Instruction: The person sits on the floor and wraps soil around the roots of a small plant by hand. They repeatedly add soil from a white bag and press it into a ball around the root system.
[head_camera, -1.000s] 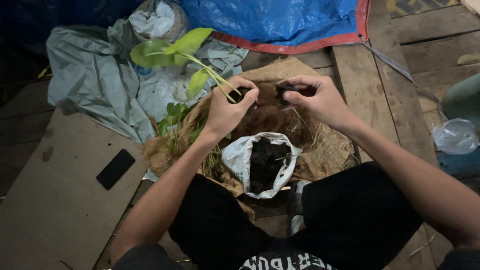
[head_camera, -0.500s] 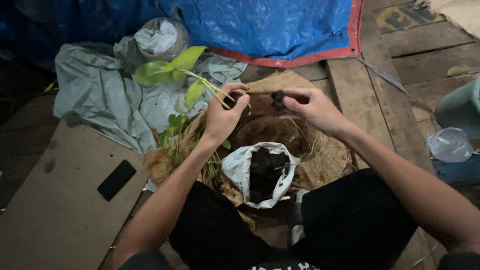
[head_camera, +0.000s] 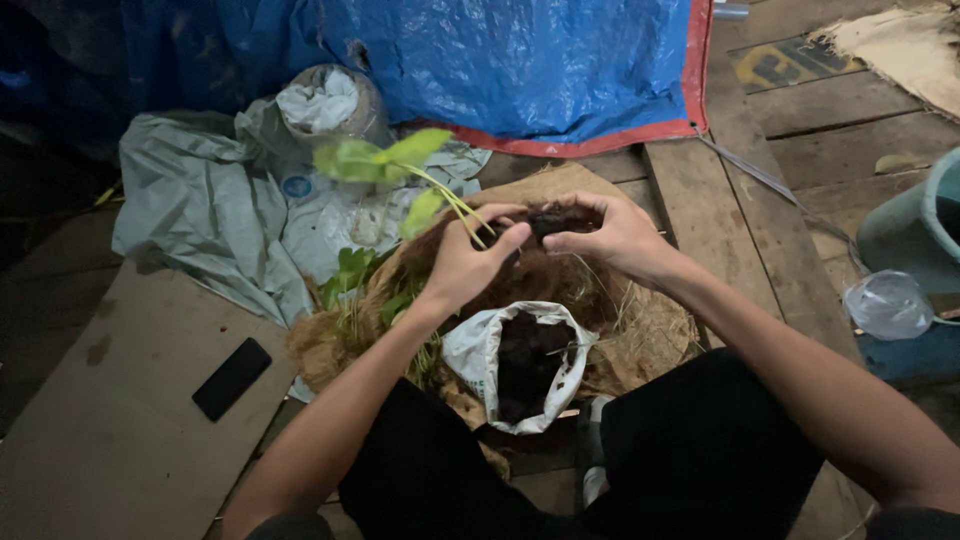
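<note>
My left hand (head_camera: 466, 262) grips the base of a small plant (head_camera: 400, 170) with pale green leaves that lean up and to the left. My right hand (head_camera: 612, 235) presses a dark clump of soil (head_camera: 556, 218) against the plant's roots, so both hands meet at the clump. Under them lies a heap of brown coconut fibre (head_camera: 640, 330) on a burlap sheet. Below the hands, a white plastic bag (head_camera: 478, 350) stands open with dark soil inside, right in front of my knees.
A black phone (head_camera: 231, 377) lies on cardboard at the left. Grey plastic sheeting (head_camera: 190, 215) and a blue tarp (head_camera: 520, 60) fill the back. A teal bucket (head_camera: 915, 225) and a clear plastic bag (head_camera: 888, 303) stand on the wooden planks at the right.
Both hands stay together on the plant's root clump, the fingers shifting slightly around the soil. The camera has tilted, so the scene sits a little lower in view.
</note>
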